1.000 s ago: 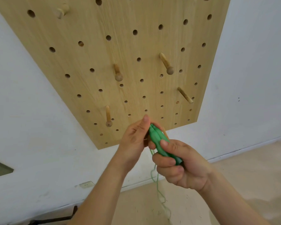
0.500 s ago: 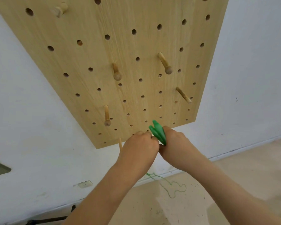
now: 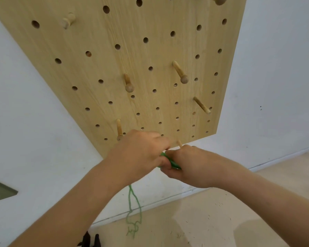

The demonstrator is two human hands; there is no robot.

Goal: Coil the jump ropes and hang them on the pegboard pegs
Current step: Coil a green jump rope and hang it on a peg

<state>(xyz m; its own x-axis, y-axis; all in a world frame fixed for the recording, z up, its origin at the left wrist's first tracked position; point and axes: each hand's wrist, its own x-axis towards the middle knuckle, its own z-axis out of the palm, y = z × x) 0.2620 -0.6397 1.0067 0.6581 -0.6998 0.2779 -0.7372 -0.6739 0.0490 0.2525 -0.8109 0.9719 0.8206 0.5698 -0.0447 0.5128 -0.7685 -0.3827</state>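
Meeting just in front of the lower edge of the wooden pegboard (image 3: 96, 68), the left hand (image 3: 141, 154) and the right hand (image 3: 193, 166) are both seen from the back, with fingers curled. The green jump rope handles (image 3: 170, 162) are clamped between them: the pair is wrapped by the right hand, and the end nearest the left hand is closed on by its thumb and bent fingers. Only a short strip of green is left uncovered between the two hands. The thin green cord (image 3: 134, 202) is seen emerging below the left wrist and hanging loose in a few strands before the white wall (image 3: 275, 86). Its tangled lower end is seen against the beige floor (image 3: 212, 225); whether it rests there cannot be told. A short plain peg (image 3: 179, 143) is set just above the right knuckles, and a longer peg (image 3: 119, 129) is partly covered by the left hand. Higher on the board, two knobbed pegs (image 3: 128, 83) (image 3: 180, 73) and a slanting plain dowel (image 3: 202, 105) are fitted, with a stubby peg (image 3: 68, 20) near the top left. A black object (image 3: 89, 239), too cropped to be identified, is cut off by the bottom edge.
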